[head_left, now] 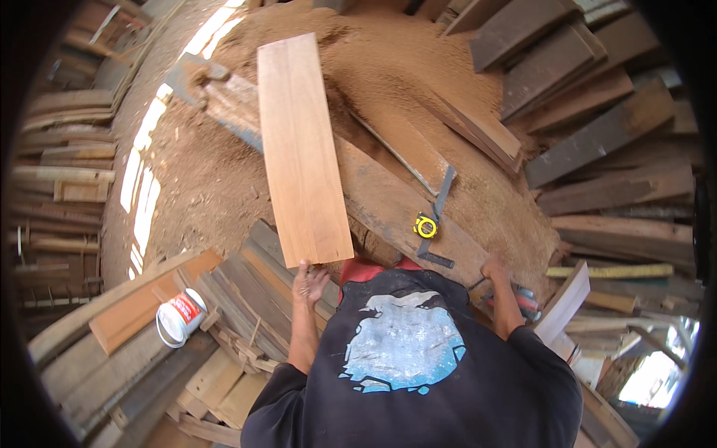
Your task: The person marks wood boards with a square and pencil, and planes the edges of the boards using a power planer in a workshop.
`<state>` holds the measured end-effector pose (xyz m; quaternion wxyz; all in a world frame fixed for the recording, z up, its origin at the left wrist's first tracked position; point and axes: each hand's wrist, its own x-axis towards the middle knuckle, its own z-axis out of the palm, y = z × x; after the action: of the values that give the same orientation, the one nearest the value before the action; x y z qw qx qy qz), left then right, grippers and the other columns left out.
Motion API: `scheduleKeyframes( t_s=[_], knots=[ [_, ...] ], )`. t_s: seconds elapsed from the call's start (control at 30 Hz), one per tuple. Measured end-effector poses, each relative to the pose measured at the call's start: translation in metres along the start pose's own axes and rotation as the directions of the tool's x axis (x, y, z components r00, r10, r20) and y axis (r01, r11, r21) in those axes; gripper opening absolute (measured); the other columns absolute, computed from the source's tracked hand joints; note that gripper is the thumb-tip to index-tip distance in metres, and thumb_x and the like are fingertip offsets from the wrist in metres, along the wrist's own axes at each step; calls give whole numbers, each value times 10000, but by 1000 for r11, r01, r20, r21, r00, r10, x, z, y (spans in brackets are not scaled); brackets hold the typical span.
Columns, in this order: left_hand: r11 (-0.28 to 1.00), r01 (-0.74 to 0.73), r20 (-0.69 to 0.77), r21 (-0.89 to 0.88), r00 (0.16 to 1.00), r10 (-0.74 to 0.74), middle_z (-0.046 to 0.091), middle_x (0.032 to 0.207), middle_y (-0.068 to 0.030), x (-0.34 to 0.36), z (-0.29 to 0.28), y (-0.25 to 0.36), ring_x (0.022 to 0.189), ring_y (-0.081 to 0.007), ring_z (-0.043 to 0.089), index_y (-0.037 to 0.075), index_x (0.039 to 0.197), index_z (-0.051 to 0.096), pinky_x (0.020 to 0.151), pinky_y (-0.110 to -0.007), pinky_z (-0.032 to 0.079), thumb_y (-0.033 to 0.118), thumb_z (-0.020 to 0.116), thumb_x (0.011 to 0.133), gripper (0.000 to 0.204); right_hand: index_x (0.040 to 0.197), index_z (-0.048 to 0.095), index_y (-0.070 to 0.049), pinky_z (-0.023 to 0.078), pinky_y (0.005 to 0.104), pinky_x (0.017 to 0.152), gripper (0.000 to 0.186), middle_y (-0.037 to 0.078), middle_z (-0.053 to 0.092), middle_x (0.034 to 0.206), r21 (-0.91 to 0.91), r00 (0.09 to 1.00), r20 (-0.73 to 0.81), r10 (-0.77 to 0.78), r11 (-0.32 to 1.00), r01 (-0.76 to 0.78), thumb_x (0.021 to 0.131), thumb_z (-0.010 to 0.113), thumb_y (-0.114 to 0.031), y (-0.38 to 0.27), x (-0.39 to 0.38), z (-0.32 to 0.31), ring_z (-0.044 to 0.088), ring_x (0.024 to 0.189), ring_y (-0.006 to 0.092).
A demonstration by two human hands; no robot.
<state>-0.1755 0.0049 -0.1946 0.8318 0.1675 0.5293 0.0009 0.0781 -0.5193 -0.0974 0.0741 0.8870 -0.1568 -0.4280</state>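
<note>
A long, pale brown wooden board point(302, 142) lies slantwise over a worn, dusty plank bench point(403, 205). My left hand point(310, 284) is at the board's near end, thumb against its edge and the other fingers bent by its underside. Farther right, my right hand point(494, 266) is closed near the bench's right end. A thin dark thing shows beside it, too small to name. A power tool point(515, 302) with red and grey parts sits partly hidden by my right forearm. On the bench rest a yellow-and-black tape measure point(426, 225) and a dark metal square point(441, 196).
Sawdust point(403, 56) is heaped beyond the bench. Stacked dark planks point(590, 142) line the right side. At the lower left, a white bucket point(179, 319) with a red label stands on loose boards point(254, 276). More lumber point(71, 160) is piled along the left.
</note>
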Motion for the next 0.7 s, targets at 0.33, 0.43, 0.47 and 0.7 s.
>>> scheduleKeyframes(
  t_s=[0.33,0.43,0.47,0.7],
  knots=[
    [890,-307,16,-338,943,332,497,1449,-148,11,82,-54,1359,-373,451,69,1472,417,1143,-600,362,344,877,810,851,1111,699,10,526,500,946,407,317,680,1101,86,914,-284,-290,942,326,752,681,-181,49,44,89,656,1092,456],
    [876,-347,-10,-335,931,364,508,1432,-157,11,83,-50,1335,-387,476,66,1469,414,1107,-626,393,324,861,834,819,1045,700,17,521,523,893,318,327,679,1007,10,849,-455,-268,952,306,791,636,-163,29,45,88,662,1021,474],
    [882,-356,-8,-309,928,372,505,1433,-159,9,85,-49,1326,-389,485,64,1469,410,1094,-628,407,314,854,845,805,1025,696,20,516,527,872,292,321,681,985,120,848,-481,-223,941,316,810,626,-165,21,49,81,666,1006,471],
    [941,-336,105,29,938,332,554,1388,-120,-6,75,-34,1265,-351,559,104,1424,444,1048,-601,464,328,771,932,632,915,649,40,497,484,743,387,246,674,824,335,662,-684,-306,674,658,934,621,-346,-107,3,-84,671,825,415]
  ],
)
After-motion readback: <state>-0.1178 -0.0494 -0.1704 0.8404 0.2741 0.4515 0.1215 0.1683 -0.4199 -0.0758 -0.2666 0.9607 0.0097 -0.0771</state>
